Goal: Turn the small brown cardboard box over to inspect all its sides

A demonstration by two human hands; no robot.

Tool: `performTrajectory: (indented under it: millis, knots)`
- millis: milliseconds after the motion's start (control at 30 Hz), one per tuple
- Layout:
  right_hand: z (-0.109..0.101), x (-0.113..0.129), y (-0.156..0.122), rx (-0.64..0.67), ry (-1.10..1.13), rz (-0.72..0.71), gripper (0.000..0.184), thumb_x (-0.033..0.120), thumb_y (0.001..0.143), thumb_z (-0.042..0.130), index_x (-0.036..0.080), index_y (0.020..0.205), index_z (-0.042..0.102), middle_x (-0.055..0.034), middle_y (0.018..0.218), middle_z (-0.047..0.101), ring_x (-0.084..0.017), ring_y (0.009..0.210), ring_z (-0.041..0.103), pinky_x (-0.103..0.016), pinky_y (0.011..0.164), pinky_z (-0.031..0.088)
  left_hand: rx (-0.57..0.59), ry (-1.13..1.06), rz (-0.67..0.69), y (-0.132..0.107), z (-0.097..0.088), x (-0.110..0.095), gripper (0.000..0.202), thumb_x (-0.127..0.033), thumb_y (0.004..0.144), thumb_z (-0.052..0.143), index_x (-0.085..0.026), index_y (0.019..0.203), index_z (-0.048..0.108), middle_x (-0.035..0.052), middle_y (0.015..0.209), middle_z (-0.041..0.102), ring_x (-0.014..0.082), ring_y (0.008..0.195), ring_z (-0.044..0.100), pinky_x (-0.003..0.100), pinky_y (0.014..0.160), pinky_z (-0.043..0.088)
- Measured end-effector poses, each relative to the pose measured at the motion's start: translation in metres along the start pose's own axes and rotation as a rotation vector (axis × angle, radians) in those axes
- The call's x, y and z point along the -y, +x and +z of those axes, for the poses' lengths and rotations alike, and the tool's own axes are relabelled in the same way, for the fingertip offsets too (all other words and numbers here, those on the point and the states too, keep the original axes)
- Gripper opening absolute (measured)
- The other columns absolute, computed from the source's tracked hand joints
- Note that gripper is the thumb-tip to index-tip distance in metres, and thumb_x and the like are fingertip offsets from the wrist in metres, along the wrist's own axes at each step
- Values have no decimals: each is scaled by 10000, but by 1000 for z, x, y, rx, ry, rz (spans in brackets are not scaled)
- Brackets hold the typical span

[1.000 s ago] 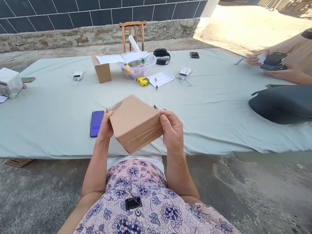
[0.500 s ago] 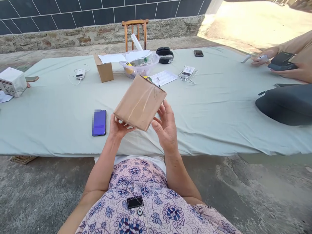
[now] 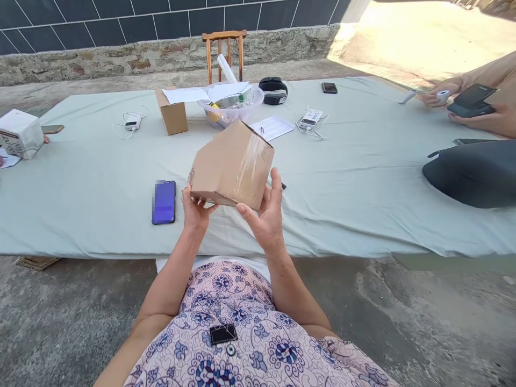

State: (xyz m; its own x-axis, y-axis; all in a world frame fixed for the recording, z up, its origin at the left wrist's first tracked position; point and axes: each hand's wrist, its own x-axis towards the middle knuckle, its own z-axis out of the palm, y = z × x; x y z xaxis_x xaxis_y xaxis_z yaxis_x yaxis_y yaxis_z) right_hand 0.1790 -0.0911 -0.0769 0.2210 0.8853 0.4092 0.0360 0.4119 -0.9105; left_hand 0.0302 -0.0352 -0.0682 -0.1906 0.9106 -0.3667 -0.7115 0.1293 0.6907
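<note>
A brown cardboard box (image 3: 229, 166) with clear tape on one face is held up, tilted, above the table's near side. My left hand (image 3: 196, 208) grips its lower left corner, with the fingers partly hidden beneath. On the lower right, my right hand (image 3: 266, 215) holds the box between a thumb at the bottom edge and fingers along the side. A phone with a lit blue screen (image 3: 164, 202) lies on the cloth left of my left hand. Just right of my right hand, the tip of a small dark object (image 3: 284, 186) shows.
The pale cloth-covered table (image 3: 363, 177) bears a plastic basin (image 3: 242, 110), another cardboard box (image 3: 173, 118), a black case (image 3: 273, 90) and power banks with cables (image 3: 311, 118). A black bag (image 3: 471, 174) lies right. A co-worker's hands (image 3: 439, 94) hold things at far right.
The box has turned in my hands, showing another side and its taped face at the right. My right hand has moved in left and closed onto it. The co-worker's hands shifted slightly.
</note>
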Motion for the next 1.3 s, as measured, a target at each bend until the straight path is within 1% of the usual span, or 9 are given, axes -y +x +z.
performTrajectory:
  millis: [167,367,500,633,867,1000,1133,1200,1300]
  knots:
    - [-1,-1,-1,23,-48,21,1270,715,798,791,394,1692,-53,-144,1661,434,-336,1529,479,-610,1241,446,55,54,301,-2,-2,2,390,-549,789,705,-333,1065,537,44,1360,620,257,1204,619,366,796,615]
    - [2,1,-2,51,28,28,1302,661,751,867,420,1682,-11,-139,1669,438,-331,1487,531,-576,1181,512,223,1,351,7,-5,-10,339,-474,803,686,-306,1090,622,32,1347,687,245,1289,620,327,904,580]
    - [-2,1,2,61,100,56,1108,609,791,855,418,1661,196,-108,1494,638,-274,1148,740,-495,994,626,347,-63,362,17,-13,-18,337,-499,760,705,-251,986,681,53,1167,741,263,1233,663,359,1004,553]
    - [-13,1,7,48,172,96,752,644,888,735,343,1527,476,-85,1252,771,-273,1140,743,-459,950,634,334,-31,379,23,-26,-23,389,-480,747,707,-270,1074,684,47,1166,747,268,1228,671,380,1016,549]
    - [-24,5,7,20,149,143,746,807,885,580,354,1471,489,-77,1320,724,-283,1186,709,-432,859,643,395,-33,510,24,-32,-32,618,-343,644,795,-361,1245,650,6,1420,663,272,1400,574,385,1105,516]
    - [-19,9,8,-71,100,81,691,791,812,690,320,1303,570,-80,1244,718,-279,1134,697,-438,932,611,361,130,460,27,-34,-32,851,-240,637,821,-442,1425,570,2,1538,582,240,1406,574,324,1053,534]
    - [-17,11,8,-48,42,42,542,634,826,773,293,1213,606,-89,1283,701,-288,1207,675,-460,1045,559,356,259,299,25,-32,-28,1013,-163,655,789,-512,1541,446,5,1413,642,181,1126,703,283,904,572]
    - [-17,10,7,-10,4,58,508,576,850,766,291,1238,601,-87,1291,700,-286,1223,673,-463,1061,549,365,240,283,22,-29,-26,1004,-177,674,795,-508,1550,433,4,1389,652,165,1075,710,281,902,571]
    - [-18,6,6,46,-12,88,508,515,859,766,295,1280,588,-84,1316,704,-284,1255,666,-464,1066,545,378,183,306,19,-26,-27,840,-272,715,847,-452,1473,535,22,1442,642,208,1252,661,309,995,552]
